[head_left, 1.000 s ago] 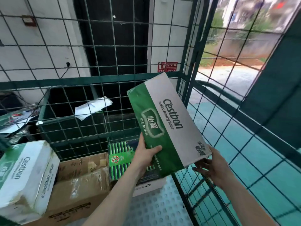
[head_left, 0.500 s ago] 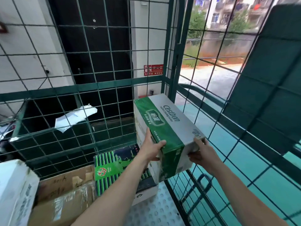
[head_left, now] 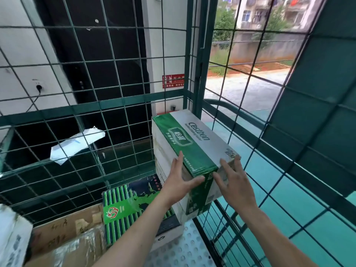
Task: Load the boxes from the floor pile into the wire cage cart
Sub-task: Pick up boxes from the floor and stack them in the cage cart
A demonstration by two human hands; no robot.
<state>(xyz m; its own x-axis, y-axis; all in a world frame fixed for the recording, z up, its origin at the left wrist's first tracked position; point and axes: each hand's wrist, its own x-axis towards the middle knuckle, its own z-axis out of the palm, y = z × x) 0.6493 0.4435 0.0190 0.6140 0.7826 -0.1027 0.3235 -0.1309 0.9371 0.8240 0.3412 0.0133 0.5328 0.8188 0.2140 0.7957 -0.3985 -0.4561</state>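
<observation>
cestbon box [head_left: 192, 149] pushed deeper | reads purified drinking water | left hand [head_left: 180, 183], right hand [head_left: 234, 182] spread on it

- You have two hands in view: left hand [head_left: 179, 183], right hand [head_left: 235, 184].
- Two water boxes: centre box [head_left: 192, 149], corner box [head_left: 13, 237].
- One striped box [head_left: 125, 205].
- One brown carton [head_left: 63, 234] you can tell for sure.
- One cart [head_left: 123, 102].
- One paper scrap [head_left: 77, 144].

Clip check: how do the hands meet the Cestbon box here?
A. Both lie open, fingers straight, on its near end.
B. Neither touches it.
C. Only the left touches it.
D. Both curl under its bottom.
A: the left hand and right hand both lay straight fingers on the near end of the Cestbon box in the wire cage cart.
</observation>
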